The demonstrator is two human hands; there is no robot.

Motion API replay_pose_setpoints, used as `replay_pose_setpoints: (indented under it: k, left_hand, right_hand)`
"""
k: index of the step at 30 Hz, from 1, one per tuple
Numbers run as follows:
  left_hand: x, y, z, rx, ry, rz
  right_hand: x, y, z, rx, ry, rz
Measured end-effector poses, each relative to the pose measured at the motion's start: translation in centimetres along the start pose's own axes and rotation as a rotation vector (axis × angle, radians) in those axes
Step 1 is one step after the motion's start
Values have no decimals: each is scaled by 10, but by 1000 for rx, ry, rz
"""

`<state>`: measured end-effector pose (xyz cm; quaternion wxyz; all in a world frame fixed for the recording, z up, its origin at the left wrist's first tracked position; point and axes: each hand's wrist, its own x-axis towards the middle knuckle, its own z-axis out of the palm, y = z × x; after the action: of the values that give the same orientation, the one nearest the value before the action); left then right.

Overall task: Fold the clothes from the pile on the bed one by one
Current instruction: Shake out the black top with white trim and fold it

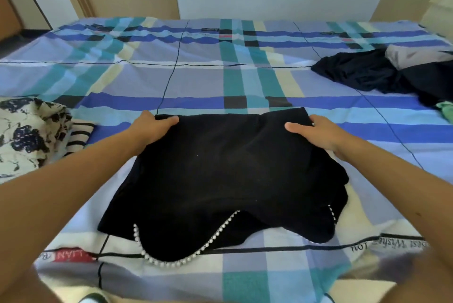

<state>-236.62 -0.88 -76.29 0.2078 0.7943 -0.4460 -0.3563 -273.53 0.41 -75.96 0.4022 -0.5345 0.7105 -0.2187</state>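
Observation:
A black garment (220, 170) with a white beaded trim along its near edge lies spread on the bed in front of me. My left hand (152, 129) grips its far left corner, thumb on top of the cloth. My right hand (318, 134) grips the far right corner the same way. The far part of the garment looks folded over toward me. A pile of dark clothes (382, 74) with a grey piece and a bit of green lies at the right of the bed.
The bed (201, 74) carries a blue, teal and cream plaid sheet. A floral cream-and-navy cloth (27, 131) on top of a striped piece (79, 134) sits at the left. A wall and wardrobe stand behind the bed. A pillow is at the far right.

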Motion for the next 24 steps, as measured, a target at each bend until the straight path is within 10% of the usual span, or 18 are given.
replay_pose_setpoints:
  k: [4, 11, 15, 20, 24]
  left_hand:
    - [9, 1, 0, -157, -95, -40]
    - [14, 12, -8, -269, -177, 33]
    - [31, 14, -11, -348, -7, 142]
    - [31, 14, 14, 393, 425, 379]
    - [-16, 38, 59, 476, 281, 826]
  right_hand:
    - [17, 1, -1, -194, 228, 36]
    - [20, 1, -20, 284, -43, -14]
    - [26, 9, -29, 315, 252, -29]
    - [25, 15, -33, 293, 74, 99]
    - [17, 15, -45, 140, -162, 175]
